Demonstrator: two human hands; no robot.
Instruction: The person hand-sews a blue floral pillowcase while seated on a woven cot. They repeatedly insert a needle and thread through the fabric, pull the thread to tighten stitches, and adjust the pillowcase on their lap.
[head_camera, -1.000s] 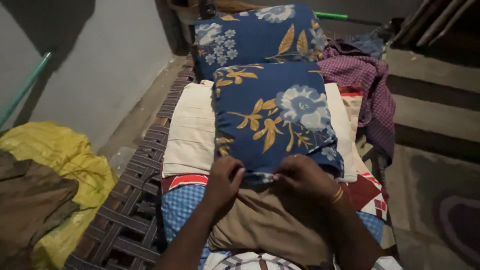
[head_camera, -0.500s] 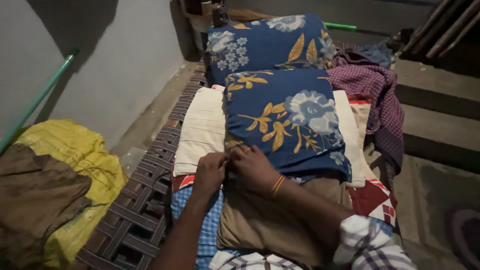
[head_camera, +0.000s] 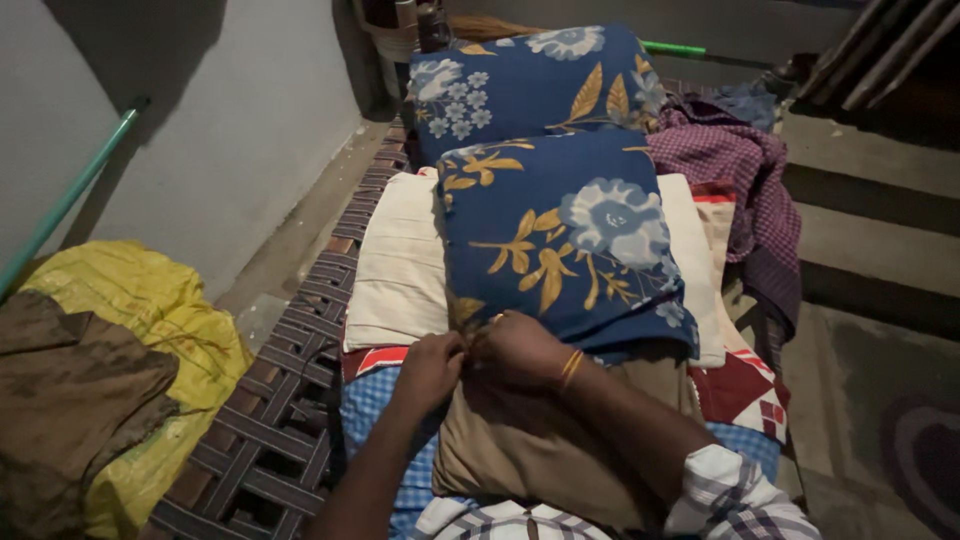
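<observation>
The blue floral pillow (head_camera: 565, 240) lies on a cream pillow (head_camera: 400, 265) atop a pile of bedding on a woven cot (head_camera: 270, 440), its near edge toward the person. Both hands meet at that edge's left corner. The left hand (head_camera: 430, 368) is closed, fingers pinched on the cover fabric at the corner. The right hand (head_camera: 520, 350), a gold bangle (head_camera: 571, 367) at the wrist, is curled over the same hem and appears to grip it; the fingertips are hidden, so the exact hold cannot be confirmed. Judgement: the pillow is light, soft and yielding, with no stiff part; it will sag and fold if lifted by one corner. The cover looks like smooth cloth, likely to slide over the filling and over the pillow beneath. Best hold is a pinch on the hem or seam for work on the cover, or two opposite corners for moving the whole. Not fragile. A second blue pillow (head_camera: 530, 85) stands behind; a checked cloth (head_camera: 735, 165) lies to the right, a yellow sack (head_camera: 150, 310) to the left.
</observation>
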